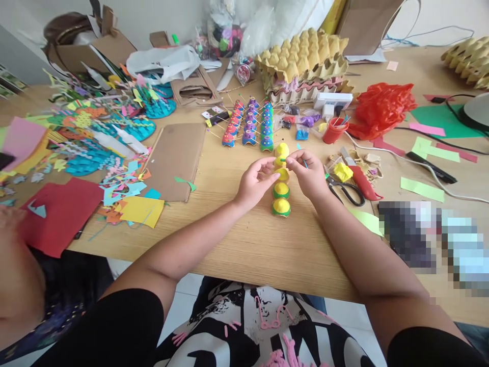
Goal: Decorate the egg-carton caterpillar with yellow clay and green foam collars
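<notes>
A strip of egg-carton cups (281, 206), covered in yellow with green around the lower edges, lies lengthwise on the table before me. My left hand (256, 182) is at its left side, thumb and fingers closed about one of the middle cups. On the other side, my right hand (308, 173) is closed, its fingertips at a small green strip of clay (283, 160) on an upper cup. A thin blue stick (304, 163) shows between the right fingers. Behind stand three finished-looking painted carton strips (250, 122) with dotted bumps and pin-like sticks.
Black-handled scissors (347, 191), a red craft knife (362, 182) and a red cup (335, 130) are at the right. Stacked egg trays (301, 58) stand at the back. Cardboard (173, 160), glue bottles (112, 145) and paper scraps lie left, near another person's arm (19, 275).
</notes>
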`<state>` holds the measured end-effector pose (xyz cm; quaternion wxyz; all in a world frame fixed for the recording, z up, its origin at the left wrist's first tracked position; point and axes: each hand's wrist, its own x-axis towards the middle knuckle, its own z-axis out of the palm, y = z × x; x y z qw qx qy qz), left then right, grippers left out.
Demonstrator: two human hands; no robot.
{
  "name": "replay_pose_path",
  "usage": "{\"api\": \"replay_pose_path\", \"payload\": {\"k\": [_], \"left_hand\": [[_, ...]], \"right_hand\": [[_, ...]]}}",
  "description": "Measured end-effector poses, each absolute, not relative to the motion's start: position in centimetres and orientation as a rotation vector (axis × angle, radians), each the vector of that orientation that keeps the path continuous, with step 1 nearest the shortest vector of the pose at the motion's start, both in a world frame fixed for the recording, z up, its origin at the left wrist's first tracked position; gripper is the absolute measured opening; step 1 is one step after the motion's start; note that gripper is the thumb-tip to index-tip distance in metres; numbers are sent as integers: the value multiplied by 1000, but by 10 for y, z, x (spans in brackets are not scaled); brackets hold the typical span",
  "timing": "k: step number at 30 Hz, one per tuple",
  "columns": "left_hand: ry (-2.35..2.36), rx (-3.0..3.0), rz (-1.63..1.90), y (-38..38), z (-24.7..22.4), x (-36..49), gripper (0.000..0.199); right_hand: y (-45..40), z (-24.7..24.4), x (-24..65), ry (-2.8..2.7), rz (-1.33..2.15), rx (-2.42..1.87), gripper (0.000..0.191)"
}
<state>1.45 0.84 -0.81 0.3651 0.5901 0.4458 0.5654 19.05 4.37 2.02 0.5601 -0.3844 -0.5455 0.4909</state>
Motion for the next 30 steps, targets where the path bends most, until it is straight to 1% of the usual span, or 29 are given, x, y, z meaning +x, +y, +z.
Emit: {"api": "replay_pose_path", "payload": {"k": [5,9,11,17,24,27,30], "left_hand": [[1031,1567,1465,26,-1,22,38],[990,1667,1507,39,-1,27,24],[985,1698,1543,44,-3,28,21],[939,1713,1620,52,-9,24,27],[869,1835,1534,57,-18,18,40],[851,1906,1548,58,-18,18,35],[847,2008,1537,58,-16,18,25]], "right_hand": [[45,19,190,-1273,1175,-908,57],[46,18,192,-1272,1159,-923,58],[47,16,194,-1278,1170,-898,58],[49,10,195,-1275,1268,-859,52],[48,10,196,-1294,1154,-909,46],[46,11,197,-1368,1093,-950,49],[43,12,196,-1462,1015,-1006,55]]}}
